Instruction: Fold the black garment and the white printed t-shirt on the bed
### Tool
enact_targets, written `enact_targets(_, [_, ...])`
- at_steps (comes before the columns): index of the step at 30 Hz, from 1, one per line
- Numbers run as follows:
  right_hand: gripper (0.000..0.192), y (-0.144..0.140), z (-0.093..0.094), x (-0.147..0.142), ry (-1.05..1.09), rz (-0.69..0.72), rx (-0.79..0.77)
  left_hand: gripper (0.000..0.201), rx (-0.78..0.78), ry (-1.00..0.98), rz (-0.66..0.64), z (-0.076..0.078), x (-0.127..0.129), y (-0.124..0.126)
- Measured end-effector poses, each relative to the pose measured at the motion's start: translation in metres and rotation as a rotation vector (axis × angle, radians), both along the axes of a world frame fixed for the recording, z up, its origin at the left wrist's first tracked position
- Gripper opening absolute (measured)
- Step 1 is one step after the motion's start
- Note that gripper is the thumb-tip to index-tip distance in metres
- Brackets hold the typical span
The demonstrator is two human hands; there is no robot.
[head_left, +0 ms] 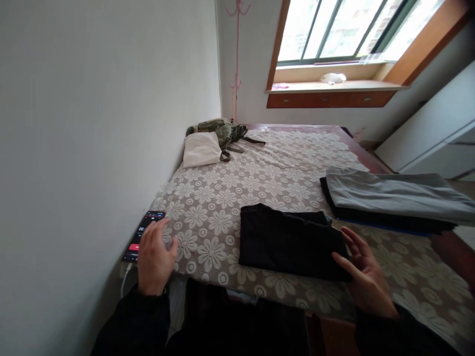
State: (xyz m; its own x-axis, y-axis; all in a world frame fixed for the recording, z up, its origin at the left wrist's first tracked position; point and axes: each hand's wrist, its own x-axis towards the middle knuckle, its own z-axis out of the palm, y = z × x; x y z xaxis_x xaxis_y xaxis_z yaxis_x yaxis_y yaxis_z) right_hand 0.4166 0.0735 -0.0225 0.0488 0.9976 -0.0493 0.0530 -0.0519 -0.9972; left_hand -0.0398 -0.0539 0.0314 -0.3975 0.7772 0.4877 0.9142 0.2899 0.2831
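Observation:
A folded black garment (289,242) lies on the bed near its front edge. My right hand (361,272) rests open at the garment's right edge, fingertips touching the cloth. My left hand (154,257) hovers open over a smartphone (143,235) with a lit screen, which lies at the bed's left edge beside the wall. A white cable runs down from the phone. Neither hand holds anything.
The bed (267,173) has a beige cover with white flowers. A stack of folded grey and black clothes (389,200) lies to the right. A white pillow (200,148) and an olive bag (222,129) sit at the far corner. The wall stands at left, a window sill (334,86) beyond.

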Motion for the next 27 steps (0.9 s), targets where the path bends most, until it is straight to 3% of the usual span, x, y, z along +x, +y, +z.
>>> enact_targets(3, [0.073, 0.001, -0.004, 0.0, 0.024, -0.003, -0.046, 0.058, -0.075, 0.09, 0.128, 0.001, -0.045, -0.009])
enact_targets(6, [0.072, 0.002, -0.013, 0.004, 0.017, -0.002, -0.053, 0.07, -0.2, 0.099, 0.191, 0.001, -0.066, -0.01])
enact_targets(13, [0.072, -0.001, -0.022, 0.01, -0.067, -0.032, -0.035, 0.078, -0.286, 0.061, 0.312, 0.006, -0.072, 0.001])
enact_targets(22, [0.07, 0.0, -0.023, 0.009, -0.075, -0.029, -0.021, 0.076, -0.234, 0.018, 0.232, 0.002, -0.08, 0.004])
enact_targets(27, [0.067, 0.0, -0.018, 0.006, -0.28, -0.068, 0.023, 0.074, -0.179, -0.005, 0.235, 0.0, -0.077, 0.005])
